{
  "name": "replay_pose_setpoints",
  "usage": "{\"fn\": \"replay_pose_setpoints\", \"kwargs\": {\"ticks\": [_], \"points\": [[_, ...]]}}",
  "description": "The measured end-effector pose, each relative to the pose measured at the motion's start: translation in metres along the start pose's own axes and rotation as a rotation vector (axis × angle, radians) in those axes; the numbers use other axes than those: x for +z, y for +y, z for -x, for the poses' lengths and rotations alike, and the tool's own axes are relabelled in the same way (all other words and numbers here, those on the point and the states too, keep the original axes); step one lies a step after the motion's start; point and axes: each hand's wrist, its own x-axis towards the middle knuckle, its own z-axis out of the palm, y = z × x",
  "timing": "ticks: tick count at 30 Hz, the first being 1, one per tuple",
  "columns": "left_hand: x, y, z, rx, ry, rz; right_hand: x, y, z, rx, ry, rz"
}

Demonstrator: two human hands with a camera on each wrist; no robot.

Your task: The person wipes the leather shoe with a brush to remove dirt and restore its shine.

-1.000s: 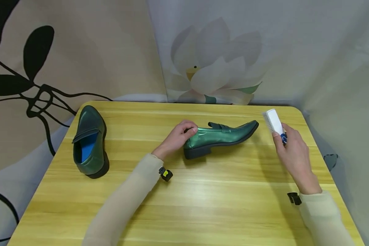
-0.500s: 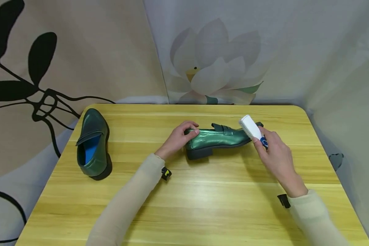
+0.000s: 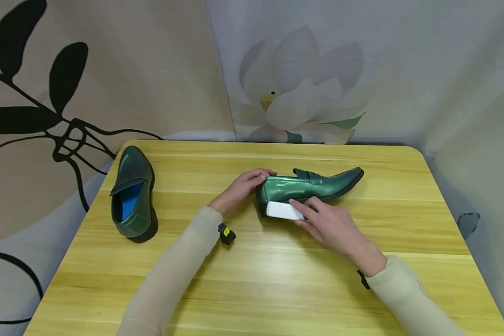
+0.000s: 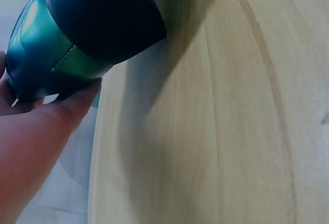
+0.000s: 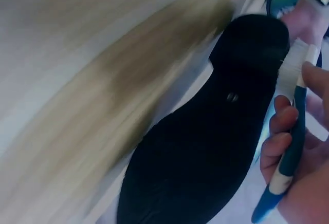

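A shiny green loafer (image 3: 291, 188) with a black sole is held up over the table, toe to the right. My left hand (image 3: 240, 190) grips it by the back of the heel; in the left wrist view the thumb presses on the green leather near the dark heel (image 4: 108, 18). In my right hand (image 3: 333, 227) is a brush (image 3: 282, 211) with a white head, lying along the shoe's lower side by the heel. The right wrist view shows its blue and white handle (image 5: 292, 154) within curled fingers, and the bristles against the shoe's side beside the black sole (image 5: 205, 126).
A matching green loafer (image 3: 139, 225) with a blue insole stands on the left of the wooden table (image 3: 277, 284). Behind the table hangs a pale curtain (image 3: 159, 70) printed with a flower and dark leaves.
My right hand has brought the brush leftward from beyond the toe, past the toe, to the heel side of the loafer. My left hand keeps its hold on the heel.
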Motion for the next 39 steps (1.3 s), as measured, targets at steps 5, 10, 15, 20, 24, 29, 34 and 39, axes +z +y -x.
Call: {"fn": "replay_pose_setpoints", "kwargs": {"ticks": [5,10,15,20,24,29,34,39], "points": [[-0.001,-0.002,0.000,0.000,-0.015,0.070,0.001,-0.014,-0.016,0.021,-0.017,0.049],[0.000,-0.002,0.001,0.006,0.012,0.094,-0.002,-0.020,-0.031,0.156,0.023,0.109],[0.001,-0.001,0.002,0.042,0.017,0.079,0.000,-0.026,-0.036,0.129,0.012,0.118],[0.003,0.001,0.004,0.024,0.038,0.091,-0.001,-0.025,-0.038,0.163,0.038,0.110],[0.004,0.002,0.005,-0.005,0.058,0.093,-0.001,-0.021,-0.040,0.249,0.093,0.117],[0.004,0.001,0.003,0.007,0.043,0.095,0.008,-0.026,-0.033,0.156,0.068,0.076],[0.005,0.002,0.001,0.017,0.051,0.057,0.002,-0.012,-0.015,0.271,0.116,0.053],[0.003,0.000,-0.002,0.017,0.083,-0.016,-0.011,0.008,0.003,0.423,0.165,0.069]]}}
